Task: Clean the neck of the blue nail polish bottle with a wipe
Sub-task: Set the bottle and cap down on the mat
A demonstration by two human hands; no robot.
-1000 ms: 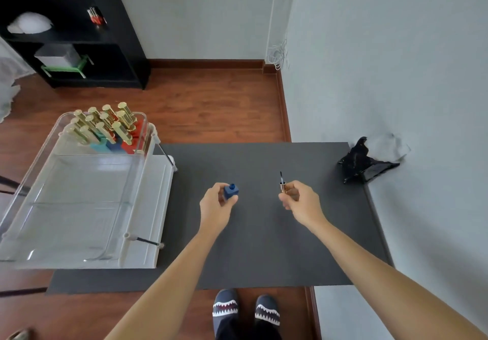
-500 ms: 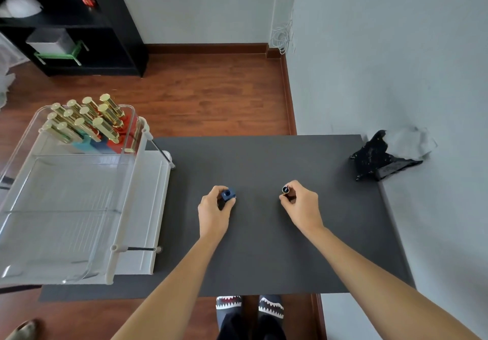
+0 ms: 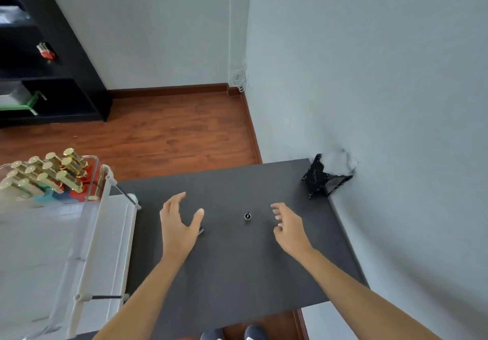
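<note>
The blue nail polish bottle (image 3: 201, 231) stands on the dark mat (image 3: 237, 260), almost hidden behind my left hand (image 3: 179, 226); only a dark sliver shows by the thumb. My left hand hovers over it with fingers spread, holding nothing. The bottle's cap with brush (image 3: 247, 216) stands upright on the mat, between my hands. My right hand (image 3: 289, 227) is open just right of the cap, not touching it. A white wipe (image 3: 339, 162) sticks out of a black holder (image 3: 320, 179) at the mat's far right corner.
A clear acrylic organizer (image 3: 52, 220) on a white tray stands left of the mat, with several gold-capped polish bottles (image 3: 47, 173) at its back. The wall runs along the right. A black shelf unit (image 3: 39, 75) stands far left on the wooden floor.
Both hands set their items down on the mat and let go: the left released the blue bottle, the right released the cap. Fingers have spread open. The camera has tilted up.
</note>
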